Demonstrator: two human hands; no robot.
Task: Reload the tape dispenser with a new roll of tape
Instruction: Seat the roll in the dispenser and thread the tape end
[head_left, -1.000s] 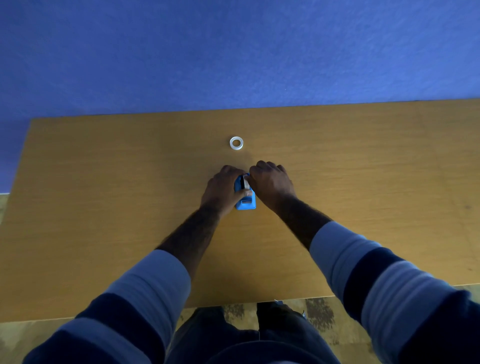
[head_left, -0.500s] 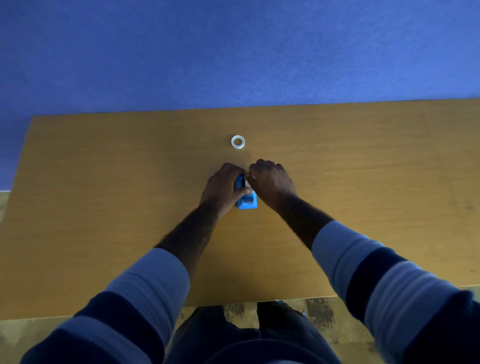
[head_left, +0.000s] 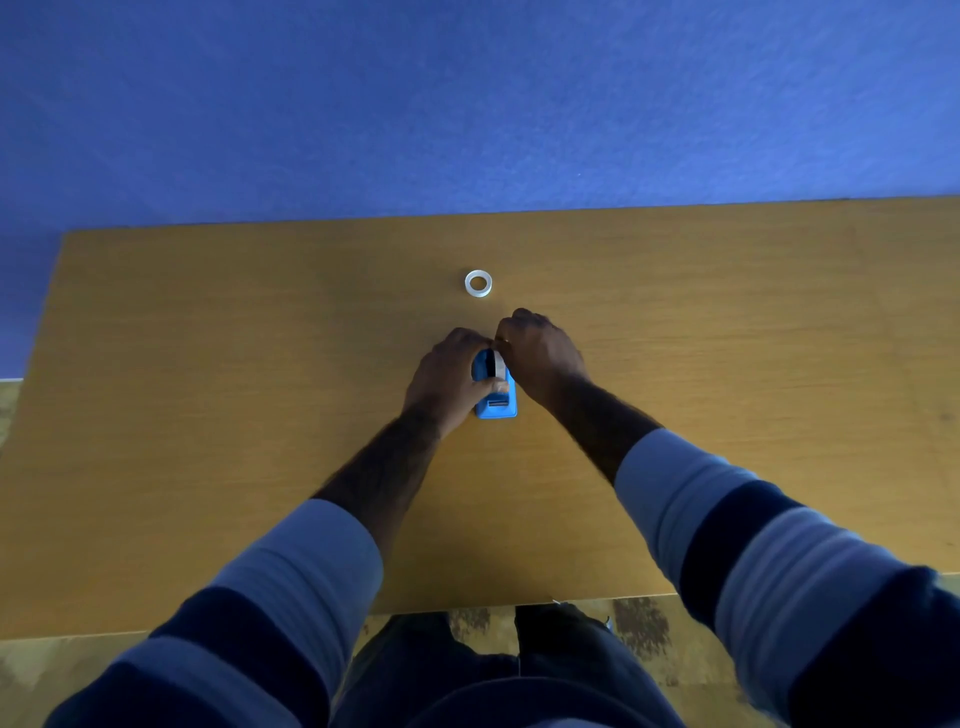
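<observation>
A small blue tape dispenser (head_left: 497, 402) stands on the wooden table (head_left: 208, 415), its cutter end toward me. My left hand (head_left: 447, 382) clasps its left side, thumb across the top. A whitish tape roll (head_left: 498, 365) sits upright in the dispenser's slot, and the fingers of my right hand (head_left: 540, 358) pinch its upper edge from the right. Beyond my hands, a separate white ring (head_left: 478, 283) lies flat on the table, apart from both.
The table's far edge meets a blue wall (head_left: 467, 104). Its near edge runs just in front of my legs, with patterned floor (head_left: 639, 623) below. The table's left end is at the frame's left.
My right hand has shifted slightly up and away, and more of the roll and the dispenser's top now shows between my hands. The white ring has not moved.
</observation>
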